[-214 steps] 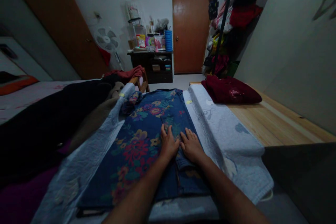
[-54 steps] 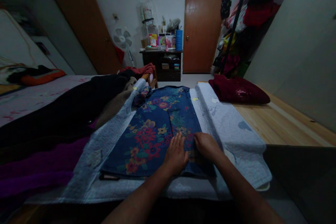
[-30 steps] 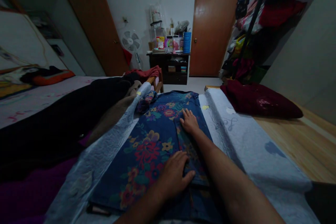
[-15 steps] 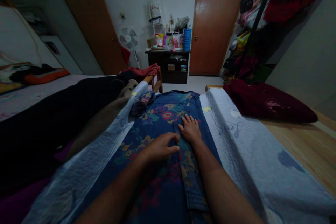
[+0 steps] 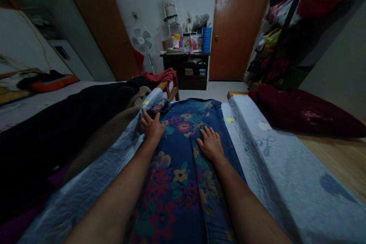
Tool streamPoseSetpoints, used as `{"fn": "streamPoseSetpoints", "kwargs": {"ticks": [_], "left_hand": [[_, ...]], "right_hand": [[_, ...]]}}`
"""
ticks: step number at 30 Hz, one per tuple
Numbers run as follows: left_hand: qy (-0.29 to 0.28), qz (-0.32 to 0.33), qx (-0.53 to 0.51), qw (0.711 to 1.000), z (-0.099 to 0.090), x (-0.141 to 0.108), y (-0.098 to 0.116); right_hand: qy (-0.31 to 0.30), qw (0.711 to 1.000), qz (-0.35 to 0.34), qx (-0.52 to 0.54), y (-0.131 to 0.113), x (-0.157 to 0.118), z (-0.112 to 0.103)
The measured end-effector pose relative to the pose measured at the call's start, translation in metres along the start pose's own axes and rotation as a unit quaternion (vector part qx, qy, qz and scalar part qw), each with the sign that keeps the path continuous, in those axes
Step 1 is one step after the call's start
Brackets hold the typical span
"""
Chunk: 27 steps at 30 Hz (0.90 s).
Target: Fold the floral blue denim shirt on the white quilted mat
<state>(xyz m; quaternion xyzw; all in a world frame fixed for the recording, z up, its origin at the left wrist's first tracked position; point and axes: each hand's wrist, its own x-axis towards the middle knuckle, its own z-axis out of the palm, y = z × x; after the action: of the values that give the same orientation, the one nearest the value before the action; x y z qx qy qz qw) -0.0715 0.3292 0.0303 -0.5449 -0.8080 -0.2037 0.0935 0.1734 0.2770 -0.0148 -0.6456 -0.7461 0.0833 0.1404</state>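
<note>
A dark blue garment (image 5: 180, 194) with a colourful flower print lies spread flat before me. One sleeve (image 5: 210, 202) is laid lengthwise along its right side, cuff toward me. My right hand (image 5: 211, 144) rests flat near the top of that sleeve, fingers spread. At the garment's far left edge is my left hand (image 5: 152, 126), thumb and forefinger apart, just short of the bunched other sleeve (image 5: 160, 106). Whether its fingertips touch that sleeve I cannot tell.
A pale blue patterned sheet (image 5: 274, 175) lies under the garment. Dark clothing (image 5: 71, 122) is heaped at the left. A folded maroon cloth (image 5: 303, 110) lies at the right on a wooden surface (image 5: 334, 152). Beyond stand a fan (image 5: 142, 40) and a dark cabinet (image 5: 184, 70).
My left hand has moved from the garment's middle, beside the laid-over sleeve, forward and left to its far left edge. My right hand stays on the sleeve.
</note>
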Motion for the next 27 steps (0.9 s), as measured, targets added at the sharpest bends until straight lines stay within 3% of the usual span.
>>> {"fn": "streamPoseSetpoints", "kwargs": {"ticks": [2, 6, 11, 16, 21, 24, 27], "left_hand": [[0.013, 0.007, 0.018, 1.000, 0.003, 0.002, -0.002], [-0.028, 0.031, 0.045, 0.998, 0.015, -0.003, -0.004], [-0.052, 0.081, 0.035, 0.995, 0.022, -0.021, 0.008], [-0.061, 0.221, -0.029, 0.973, 0.009, -0.049, 0.036], [-0.132, 0.375, -0.123, 0.909, 0.001, -0.081, 0.060], [-0.179, 0.390, -0.155, 0.890, -0.006, -0.089, 0.056], [-0.170, 0.349, -0.146, 0.910, -0.021, -0.084, 0.034]], "right_hand": [[0.001, 1.000, 0.000, 0.004, 0.000, 0.000, -0.001], [0.003, 1.000, 0.001, 0.007, 0.000, 0.000, -0.002], [0.005, 1.000, 0.001, 0.009, -0.001, -0.001, -0.002], [0.027, 0.999, -0.004, 0.028, 0.002, 0.001, 0.000], [0.079, 0.995, -0.029, 0.060, 0.009, 0.003, 0.008], [0.101, 0.991, -0.044, 0.080, 0.012, 0.003, 0.010], [0.104, 0.989, -0.069, 0.083, 0.011, 0.003, 0.009]]}}
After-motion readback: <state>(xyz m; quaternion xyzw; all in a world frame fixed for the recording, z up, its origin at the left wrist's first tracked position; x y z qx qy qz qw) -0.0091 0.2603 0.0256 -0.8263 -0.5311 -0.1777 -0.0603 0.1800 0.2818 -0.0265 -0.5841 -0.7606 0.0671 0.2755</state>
